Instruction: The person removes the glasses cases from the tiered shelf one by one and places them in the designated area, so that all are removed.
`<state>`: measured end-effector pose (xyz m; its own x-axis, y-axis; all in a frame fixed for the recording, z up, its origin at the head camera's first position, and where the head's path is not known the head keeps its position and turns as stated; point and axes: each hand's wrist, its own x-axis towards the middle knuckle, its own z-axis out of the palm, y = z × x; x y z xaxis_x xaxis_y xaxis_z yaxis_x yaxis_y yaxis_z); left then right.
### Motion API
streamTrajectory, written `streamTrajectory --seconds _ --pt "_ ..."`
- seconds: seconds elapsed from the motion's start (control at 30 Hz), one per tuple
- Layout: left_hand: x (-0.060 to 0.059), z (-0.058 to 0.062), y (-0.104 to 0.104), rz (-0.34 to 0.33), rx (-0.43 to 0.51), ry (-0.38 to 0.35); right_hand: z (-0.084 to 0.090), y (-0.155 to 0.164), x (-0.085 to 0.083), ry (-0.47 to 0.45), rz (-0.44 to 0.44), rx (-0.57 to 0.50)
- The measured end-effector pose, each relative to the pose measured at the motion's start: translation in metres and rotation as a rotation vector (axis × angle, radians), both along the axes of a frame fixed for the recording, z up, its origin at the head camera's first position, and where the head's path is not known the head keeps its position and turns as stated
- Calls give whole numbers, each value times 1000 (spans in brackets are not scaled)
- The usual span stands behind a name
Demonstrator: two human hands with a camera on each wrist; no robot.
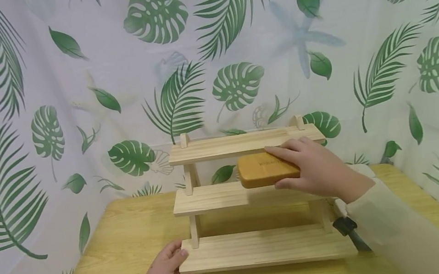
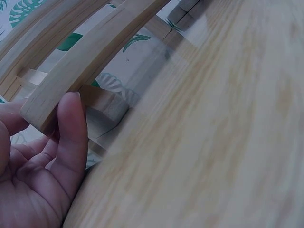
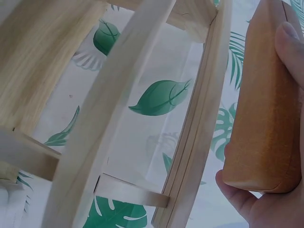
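Observation:
A pale wooden three-tier shelf (image 1: 267, 246) stands on the table. My left hand (image 1: 162, 272) grips the left end of its bottom board. In the left wrist view, the thumb and fingers (image 2: 71, 123) pinch that board's end (image 2: 52, 104). My right hand (image 1: 315, 166) holds an orange-brown oblong case (image 1: 265, 169) with rounded edges and small lettering. The case appears in front of the gap between the top and middle boards. In the right wrist view, the case (image 3: 266, 109) lies between thumb and fingers, apart from the shelf boards (image 3: 109, 104).
The wooden table (image 1: 132, 232) extends around the shelf. Behind and beside it hangs a white cloth (image 1: 110, 68) printed with green leaves. A dark object (image 1: 345, 227) and something white (image 1: 363, 169), both partly hidden, are near the shelf's right end by my right sleeve.

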<state>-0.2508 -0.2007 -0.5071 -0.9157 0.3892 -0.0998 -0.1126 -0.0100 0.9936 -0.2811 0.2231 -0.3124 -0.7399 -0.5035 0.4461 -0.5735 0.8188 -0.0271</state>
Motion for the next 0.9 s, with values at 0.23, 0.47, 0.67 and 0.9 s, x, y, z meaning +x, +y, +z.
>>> streamTrajectory --seconds 0.23,0.47,0.67,0.9 --pt "-1 -1 -1 -1 2 -3 -5 11 16 19 38 -18" --pt "-1 -4 -2 -1 0 -7 -12 29 32 45 13 4" --pt "-2 -5 -1 -1 -1 -1 -23 51 46 82 22 -10" --pt "-3 -3 0 -4 -2 2 -38 84 59 155 21 -4"
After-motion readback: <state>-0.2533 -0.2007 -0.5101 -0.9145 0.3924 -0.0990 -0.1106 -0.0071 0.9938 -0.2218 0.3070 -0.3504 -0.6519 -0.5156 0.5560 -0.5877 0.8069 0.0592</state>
